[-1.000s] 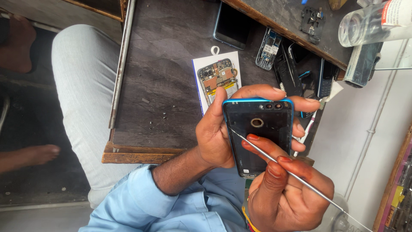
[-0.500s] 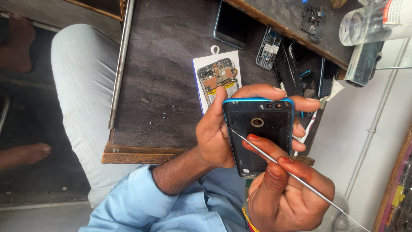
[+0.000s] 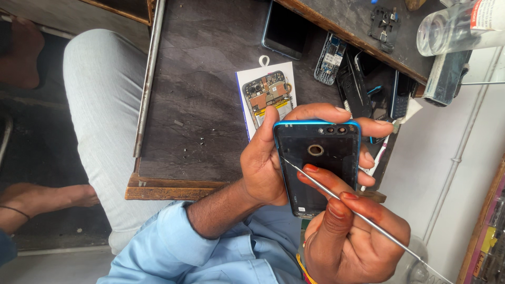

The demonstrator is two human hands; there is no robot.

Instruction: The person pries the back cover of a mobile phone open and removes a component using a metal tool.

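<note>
Left hand point(image 3: 265, 160) cradles back cover point(image 3: 315, 168); right hand point(image 3: 352, 236) pinches pick point(image 3: 357, 213).

Left hand point(image 3: 263, 168) holds a blue-edged phone back cover point(image 3: 315, 165); right hand point(image 3: 352, 236) presses a thin metal pick point(image 3: 363, 221) against it.

We see a dark bench point(image 3: 210, 105) with a worn wooden edge. On it lie an opened phone point(image 3: 268, 94) on a white card point(image 3: 247, 118), a dark phone point(image 3: 284, 31) and a small circuit board point(image 3: 330, 59).

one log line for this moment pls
left hand: holds phone back cover | right hand: holds thin metal rod, tip at cover's left edge | opened phone on dark worktop
</note>
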